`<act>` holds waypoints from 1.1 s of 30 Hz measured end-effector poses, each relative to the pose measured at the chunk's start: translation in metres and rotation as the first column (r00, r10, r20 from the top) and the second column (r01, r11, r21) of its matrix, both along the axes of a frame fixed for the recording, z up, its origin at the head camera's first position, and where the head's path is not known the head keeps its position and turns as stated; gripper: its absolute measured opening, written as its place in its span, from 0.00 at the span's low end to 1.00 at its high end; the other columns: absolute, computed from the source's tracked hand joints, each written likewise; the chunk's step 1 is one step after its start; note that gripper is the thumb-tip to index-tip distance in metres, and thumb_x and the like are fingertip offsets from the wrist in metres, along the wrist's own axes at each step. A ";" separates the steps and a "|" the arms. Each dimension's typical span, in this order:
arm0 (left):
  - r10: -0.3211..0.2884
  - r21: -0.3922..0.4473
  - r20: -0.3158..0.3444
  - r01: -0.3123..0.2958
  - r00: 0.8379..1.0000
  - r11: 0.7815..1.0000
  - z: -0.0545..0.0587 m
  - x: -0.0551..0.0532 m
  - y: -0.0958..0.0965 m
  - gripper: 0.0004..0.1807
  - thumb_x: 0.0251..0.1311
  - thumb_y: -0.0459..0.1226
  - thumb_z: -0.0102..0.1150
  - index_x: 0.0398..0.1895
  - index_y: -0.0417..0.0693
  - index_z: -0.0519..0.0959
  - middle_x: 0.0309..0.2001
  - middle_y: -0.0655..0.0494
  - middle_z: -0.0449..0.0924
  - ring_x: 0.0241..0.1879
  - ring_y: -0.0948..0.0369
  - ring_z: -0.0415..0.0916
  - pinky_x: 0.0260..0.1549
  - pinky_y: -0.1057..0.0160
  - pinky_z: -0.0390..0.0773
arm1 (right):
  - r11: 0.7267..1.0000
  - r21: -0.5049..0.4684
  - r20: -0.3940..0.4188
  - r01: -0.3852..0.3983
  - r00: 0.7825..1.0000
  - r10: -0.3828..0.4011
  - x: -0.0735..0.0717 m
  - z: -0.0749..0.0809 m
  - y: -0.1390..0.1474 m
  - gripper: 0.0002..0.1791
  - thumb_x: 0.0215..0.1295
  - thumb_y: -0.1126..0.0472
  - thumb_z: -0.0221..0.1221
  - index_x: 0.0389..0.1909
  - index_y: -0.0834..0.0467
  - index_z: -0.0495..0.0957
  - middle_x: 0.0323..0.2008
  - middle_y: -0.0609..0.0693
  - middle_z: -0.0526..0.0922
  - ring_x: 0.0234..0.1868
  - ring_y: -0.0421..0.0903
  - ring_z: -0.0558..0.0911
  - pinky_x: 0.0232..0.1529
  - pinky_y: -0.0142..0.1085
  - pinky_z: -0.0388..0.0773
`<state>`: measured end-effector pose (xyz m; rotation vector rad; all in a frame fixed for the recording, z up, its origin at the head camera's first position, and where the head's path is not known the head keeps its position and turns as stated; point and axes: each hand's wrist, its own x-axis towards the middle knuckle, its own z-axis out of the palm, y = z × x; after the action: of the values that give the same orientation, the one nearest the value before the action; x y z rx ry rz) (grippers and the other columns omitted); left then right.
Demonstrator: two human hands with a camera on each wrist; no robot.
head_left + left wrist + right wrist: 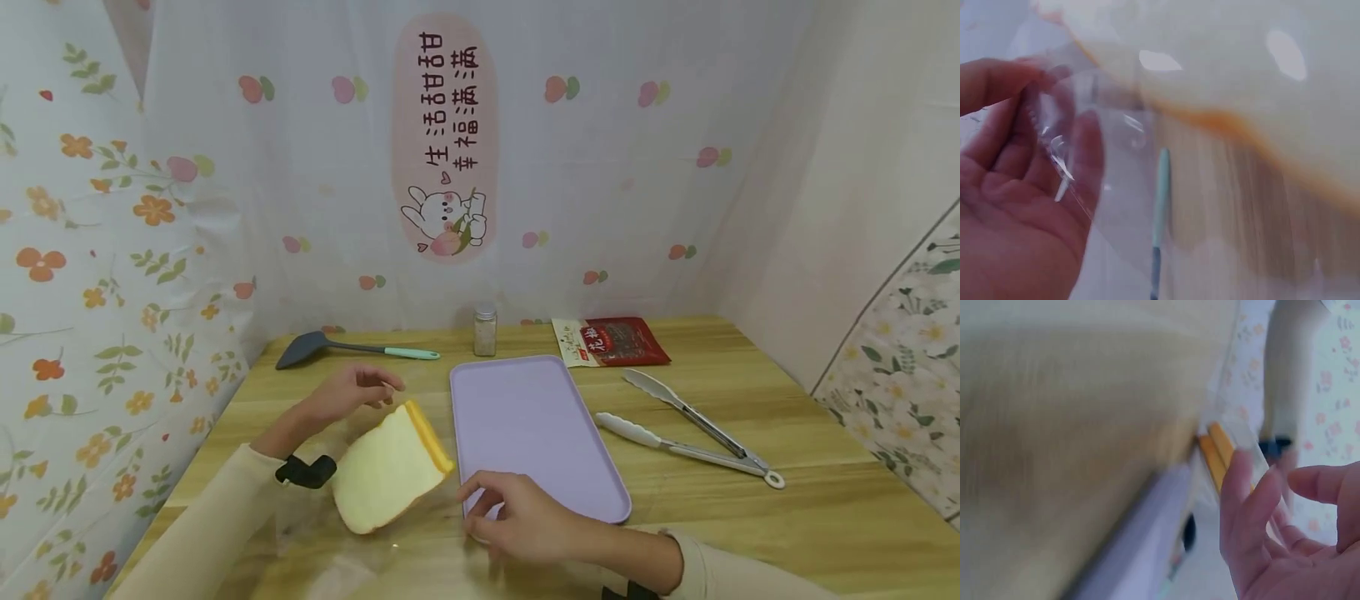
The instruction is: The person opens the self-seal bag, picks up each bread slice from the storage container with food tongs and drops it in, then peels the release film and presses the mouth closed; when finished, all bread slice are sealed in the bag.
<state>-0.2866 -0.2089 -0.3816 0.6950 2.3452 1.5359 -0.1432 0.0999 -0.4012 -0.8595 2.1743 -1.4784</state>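
Note:
Slices of bread (390,475), pale with an orange-yellow crust edge, hang tilted in a clear plastic bag left of the lilac tray (517,417). My left hand (352,392) pinches the bag's edge between thumb and fingers. In the left wrist view the transparent bag (1116,137) stretches from that hand (1022,162) toward the bread (1222,62). Over the tray's near left corner is my right hand (517,517), fingers loosely bent with nothing between them. The right wrist view shows its thumb and fingertips apart, close to the bread's crust edges (1216,456).
A spatula (352,346) with a mint handle lies at the back left. Behind the tray stands a small spice jar (485,331), beside a red and white packet (611,342). Spread metal tongs (697,433) lie right of the tray on the wooden table (825,517).

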 end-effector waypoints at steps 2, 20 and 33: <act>0.046 0.066 -0.040 -0.043 0.998 0.997 0.004 0.007 0.001 0.15 0.69 0.32 0.57 0.51 0.28 0.78 0.43 0.52 0.84 0.42 0.54 0.81 0.44 0.53 0.81 | 0.998 0.028 -0.160 0.047 0.986 -0.042 -0.004 0.006 0.008 0.07 0.68 0.65 0.61 0.45 0.61 0.78 0.35 0.49 0.85 0.20 0.35 0.78 0.24 0.29 0.77; 0.396 0.746 -0.360 0.005 0.845 0.666 0.064 0.063 0.077 0.14 0.59 0.19 0.60 0.37 0.45 0.87 0.40 0.58 0.87 0.35 0.65 0.83 0.35 0.70 0.80 | 0.908 0.059 -0.810 0.415 0.552 -0.200 -0.034 0.119 0.078 0.04 0.65 0.66 0.64 0.35 0.55 0.78 0.29 0.41 0.82 0.31 0.40 0.83 0.27 0.31 0.76; 0.445 0.771 -0.525 0.185 0.726 0.609 0.099 0.077 0.123 0.09 0.61 0.24 0.62 0.41 0.42 0.86 0.41 0.56 0.84 0.33 0.64 0.79 0.33 0.72 0.77 | 0.936 -0.019 -0.920 0.351 0.360 -0.154 -0.048 0.172 0.101 0.10 0.59 0.75 0.65 0.32 0.57 0.77 0.27 0.42 0.82 0.27 0.38 0.81 0.27 0.31 0.78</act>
<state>-0.2100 -0.0861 -0.2830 1.5316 2.0109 2.8653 -0.1911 0.2013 -0.2288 -1.6025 3.3212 -0.8939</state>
